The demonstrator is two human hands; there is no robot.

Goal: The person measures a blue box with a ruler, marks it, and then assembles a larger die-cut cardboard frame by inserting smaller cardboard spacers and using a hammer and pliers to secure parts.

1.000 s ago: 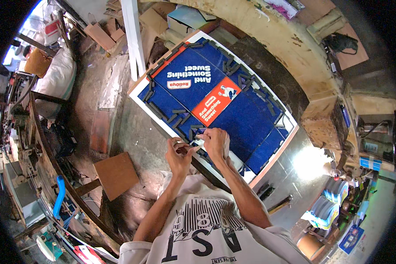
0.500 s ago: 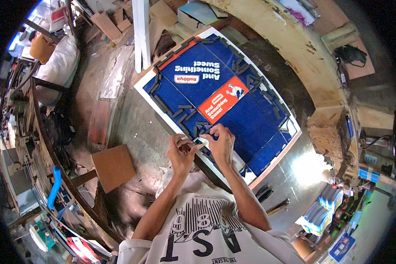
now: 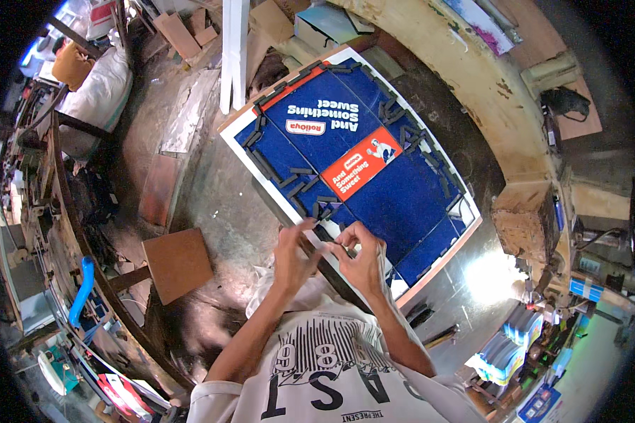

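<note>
My left hand hovers over the near left edge of a blue printed panel. Motion smears its fingers, and a thin white strip shows by them; whether they grip it is unclear. Close beside it, my right hand is closed in a pinch, with what looks like a short dark grey strip at its fingertips. Several similar dark strips lie along the panel's edges, some in loose clusters. An orange printed label area crosses the panel's middle.
The panel rests on a white-edged board. A brown square stool top stands to the left. A white post rises behind. On the right are a worn curved counter, a wooden box and stacked packs.
Both hands have drawn back slightly toward me from the panel's edge. My right hand has turned and come lower; the white strip now shows beside the left fingers.
</note>
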